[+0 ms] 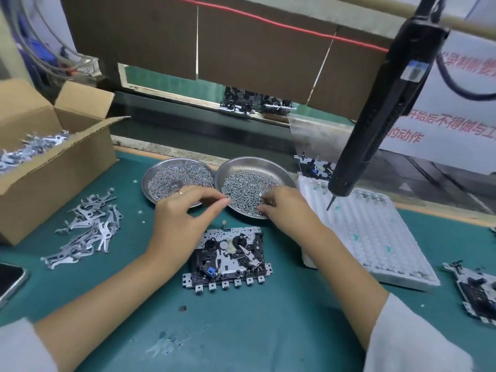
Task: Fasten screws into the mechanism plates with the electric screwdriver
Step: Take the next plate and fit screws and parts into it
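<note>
A mechanism plate (228, 257) with black parts and a blue piece lies flat on the green mat between my forearms. Behind it stand two steel dishes of screws, the left dish (161, 167) and the right dish (276, 167). My left hand (185, 210) hovers at the gap between the dishes, its fingertips pinched together; whether it holds a screw I cannot tell. My right hand (284, 208) reaches into the right dish, fingers curled into the screws (241, 186). The black electric screwdriver (375, 111) hangs untouched at the right, bit pointing down over a white tray (375, 237).
A cardboard box (53, 162) of metal levers stands at the left, with loose levers (88, 229) scattered on the mat beside it. A phone (8, 280) lies at the left edge. Another mechanism plate (475, 291) lies at the far right, and one (314, 165) behind the tray.
</note>
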A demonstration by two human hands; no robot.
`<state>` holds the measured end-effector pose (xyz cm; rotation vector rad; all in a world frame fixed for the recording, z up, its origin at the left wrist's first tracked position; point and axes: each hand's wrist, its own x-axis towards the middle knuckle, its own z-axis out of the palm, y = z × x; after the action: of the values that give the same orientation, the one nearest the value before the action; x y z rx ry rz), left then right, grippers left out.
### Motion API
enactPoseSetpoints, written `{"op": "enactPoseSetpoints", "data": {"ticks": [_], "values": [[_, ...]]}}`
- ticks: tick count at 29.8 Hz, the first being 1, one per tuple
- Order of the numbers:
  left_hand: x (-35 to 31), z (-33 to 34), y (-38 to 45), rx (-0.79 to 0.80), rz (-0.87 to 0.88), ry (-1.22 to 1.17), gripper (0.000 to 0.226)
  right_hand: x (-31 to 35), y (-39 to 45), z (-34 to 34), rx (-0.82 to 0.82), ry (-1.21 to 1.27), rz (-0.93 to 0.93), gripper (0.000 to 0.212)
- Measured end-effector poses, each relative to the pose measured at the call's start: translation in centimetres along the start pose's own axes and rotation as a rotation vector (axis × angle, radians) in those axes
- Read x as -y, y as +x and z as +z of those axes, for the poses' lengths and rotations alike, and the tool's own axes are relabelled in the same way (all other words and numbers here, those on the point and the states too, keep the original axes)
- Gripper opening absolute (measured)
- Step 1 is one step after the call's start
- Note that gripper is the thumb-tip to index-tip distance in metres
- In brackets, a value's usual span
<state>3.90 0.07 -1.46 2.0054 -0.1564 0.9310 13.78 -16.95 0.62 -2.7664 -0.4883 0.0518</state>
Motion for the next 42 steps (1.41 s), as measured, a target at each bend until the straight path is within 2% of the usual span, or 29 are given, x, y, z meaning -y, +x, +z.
{"op": "enactPoseSetpoints", "data": {"ticks": [3, 7, 12, 15, 18, 21, 23, 26, 30, 32, 35, 42], "values": [[-0.6, 0.4, -0.1, -0.056, -0.215, -0.215, 0.011, 0.0, 1.0, 0.2, -0.036, 0.144, 0.089, 0.023], [-1.2, 0.7, 0.2, -0.081, -0.386, -0.431, 0.018, -0.1, 0.6, 0.3, -0.176, 0.225, 0.043, 0.018], [-1.8, 1.2, -0.5, -0.012, -0.395, -0.494, 0.015, -0.3, 0.4, 0.1, -0.270, 0.346, 0.048, 0.013], [-1.6, 1.5, -1.1, 0.052, -0.377, -0.437, 0.010, -0.7, 0.4, 0.4, -0.275, 0.306, 0.043, 0.009], [-1.5, 1.6, -1.4, 0.060, -0.313, -0.382, 0.008, -1.2, 0.2, 0.4, -0.346, 0.417, 0.037, 0.005], [-1.5, 1.5, -1.5, 0.046, -0.317, -0.426, 0.018, -1.4, -0.4, 0.3, -0.379, 0.508, 0.051, 0.019], [-1.4, 1.5, -1.5, 0.041, -0.328, -0.452, 0.022, -1.0, -1.0, 0.0, -0.393, 0.595, 0.054, 0.020], [-1.4, 1.4, -1.4, 0.028, -0.302, -0.435, 0.021, 0.1, -2.2, -0.6, -0.331, 0.850, 0.030, 0.014], [-1.8, 1.3, -1.6, 0.020, -0.265, -0.446, 0.019, 1.9, -5.2, -0.1, -0.133, 1.326, 0.052, 0.003], [-2.1, 1.3, -1.6, 0.013, -0.248, -0.457, 0.018, 2.4, -6.6, 0.2, -0.061, 1.505, 0.064, 0.010], [-2.3, 1.3, -1.5, 0.001, -0.238, -0.470, 0.021, 3.0, -7.4, 0.5, 0.030, 1.650, 0.066, 0.012], [-2.6, 1.5, -1.7, -0.007, -0.227, -0.495, 0.021, 3.7, -7.8, 1.0, 0.027, 1.781, 0.119, 0.009]]}}
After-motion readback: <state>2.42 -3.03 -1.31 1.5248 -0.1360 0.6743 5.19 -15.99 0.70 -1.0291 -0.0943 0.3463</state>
